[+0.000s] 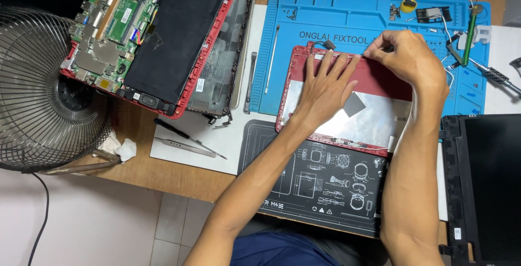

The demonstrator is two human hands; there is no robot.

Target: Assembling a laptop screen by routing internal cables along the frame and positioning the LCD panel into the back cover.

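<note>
Red laptop lid (380,79), stripped of its screen, lies foil side up under both hands. Left hand (325,90) presses flat on it, fingers spread, gripping nothing. Right hand (407,60) pinches something small at the lid's far edge. Opened laptop base (146,33) sits left, bare screen panel (488,184) right.

Left hand (324,90) flat, fingers spread, pressing on red laptop lid (374,111) atop blue repair mat (304,22). Right hand (410,60) pinching at lid's far edge. Opened red laptop base (146,33) with exposed circuit board far left. Wire fan (40,87) at left edge. Black screen panel (488,184) right. Tweezers (187,145) near, on counter (163,174).
</note>
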